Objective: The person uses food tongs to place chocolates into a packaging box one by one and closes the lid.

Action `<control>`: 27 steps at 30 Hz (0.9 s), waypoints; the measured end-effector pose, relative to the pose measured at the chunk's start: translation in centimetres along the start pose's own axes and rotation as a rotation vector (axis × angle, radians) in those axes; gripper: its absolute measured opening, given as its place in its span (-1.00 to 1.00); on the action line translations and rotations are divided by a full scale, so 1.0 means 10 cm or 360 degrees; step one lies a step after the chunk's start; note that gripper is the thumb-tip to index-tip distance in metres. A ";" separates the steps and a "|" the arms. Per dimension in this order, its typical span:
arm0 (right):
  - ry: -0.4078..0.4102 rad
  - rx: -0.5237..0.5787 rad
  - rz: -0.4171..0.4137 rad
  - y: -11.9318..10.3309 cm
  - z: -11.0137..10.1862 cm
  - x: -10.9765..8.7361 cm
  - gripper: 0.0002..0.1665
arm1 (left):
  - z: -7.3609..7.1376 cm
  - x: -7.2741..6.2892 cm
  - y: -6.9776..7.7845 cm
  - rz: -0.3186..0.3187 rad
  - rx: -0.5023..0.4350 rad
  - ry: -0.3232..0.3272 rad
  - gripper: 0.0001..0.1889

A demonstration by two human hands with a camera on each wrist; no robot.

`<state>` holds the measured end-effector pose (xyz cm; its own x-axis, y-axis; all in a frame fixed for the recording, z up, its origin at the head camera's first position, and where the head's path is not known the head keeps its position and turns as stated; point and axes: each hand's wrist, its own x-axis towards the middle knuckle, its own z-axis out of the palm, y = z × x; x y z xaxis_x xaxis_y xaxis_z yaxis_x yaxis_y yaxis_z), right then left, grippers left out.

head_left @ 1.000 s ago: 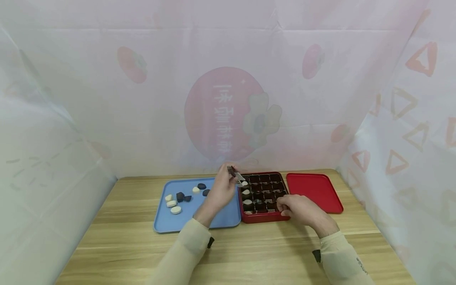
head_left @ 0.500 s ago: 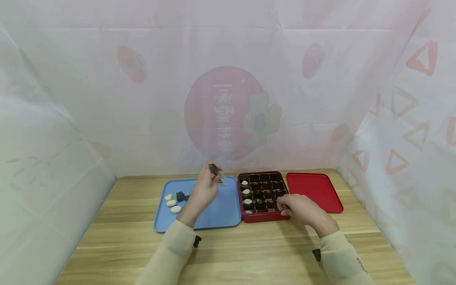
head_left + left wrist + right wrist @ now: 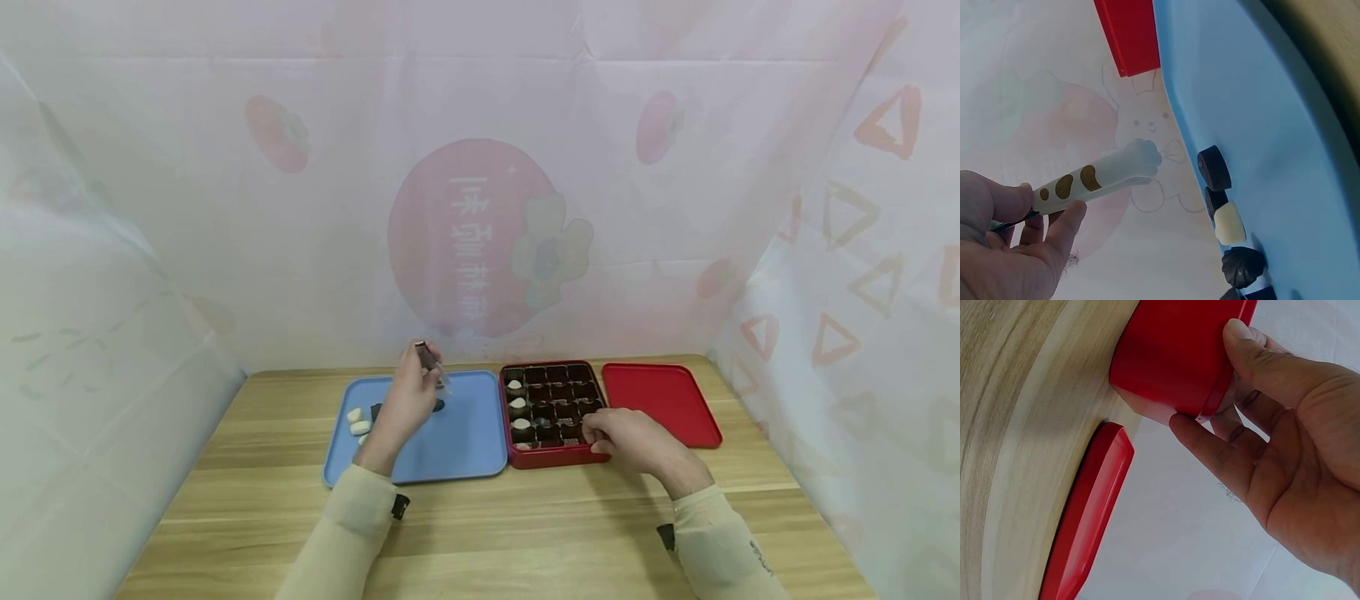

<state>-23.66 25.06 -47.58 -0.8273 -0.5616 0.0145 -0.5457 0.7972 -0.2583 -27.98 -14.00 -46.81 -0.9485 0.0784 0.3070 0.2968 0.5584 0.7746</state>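
Note:
My left hand [image 3: 405, 400] grips a pair of tongs with pale paw-shaped tips and brown spots [image 3: 1100, 178], raised over the blue tray [image 3: 468, 450]. Nothing shows between the tongs' tips. Dark chocolates [image 3: 1213, 167] and a cream one [image 3: 1229, 223] lie on the tray below and beside them; some are hidden behind the hand. To the right stands the red box [image 3: 1172, 356] with a brown divided insert, white pieces [image 3: 517, 403] filling cells of its left column. My right hand [image 3: 633, 437] holds the box's near right corner, thumb on the rim and fingers against the side.
A red lid [image 3: 660, 404] lies on the wooden table [image 3: 510, 533] right of the box. Patterned cloth [image 3: 480, 108] hangs behind the table and along both sides. Tray and box stand almost edge to edge.
My left hand has moved left with the tongs, from the box's left column to over the tray. A white piece stays in the box where the tongs were. The right hand has kept its place.

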 end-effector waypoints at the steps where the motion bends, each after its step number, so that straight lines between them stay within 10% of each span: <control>1: 0.0001 0.0000 0.0000 0.00 0.00 0.00 -0.63 | 0.00 0.00 -0.02 -0.0007 0.0005 0.0007 -0.76; 27: 0.0007 0.0009 -0.0010 -0.01 0.00 -0.01 -0.62 | 0.02 0.09 -0.33 -0.0202 0.0122 -0.0016 -0.72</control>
<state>-23.56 25.07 -47.55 -0.8243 -0.5658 0.0203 -0.5503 0.7923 -0.2636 -29.80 -15.65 -49.20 -0.9790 0.0111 0.2036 0.1656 0.6259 0.7621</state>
